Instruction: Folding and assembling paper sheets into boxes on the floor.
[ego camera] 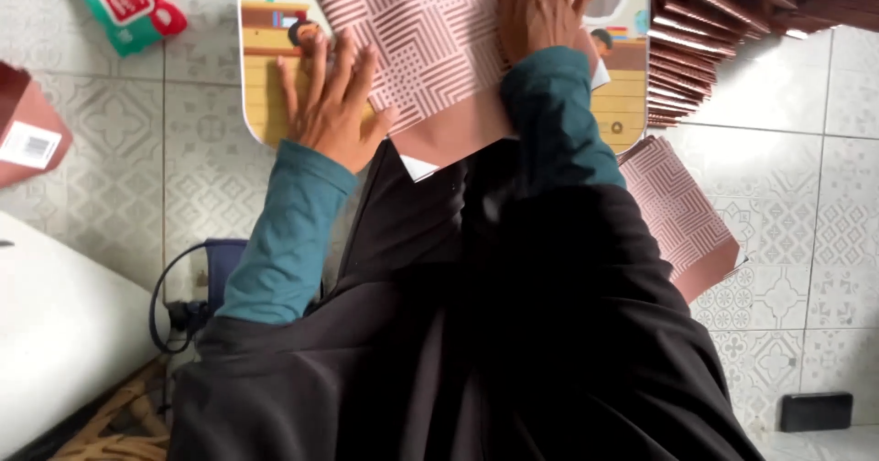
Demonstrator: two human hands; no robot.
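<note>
Both our hands lie flat with fingers spread, left hand (pixel 331 104) and right hand (pixel 540 8) pressing the patterned paper (pixel 412 31) onto the board (pixel 261 76), gripping nothing.

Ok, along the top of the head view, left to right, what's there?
Green wipes pack → left hand → patterned paper → right hand → stack of folded papers.
</note>
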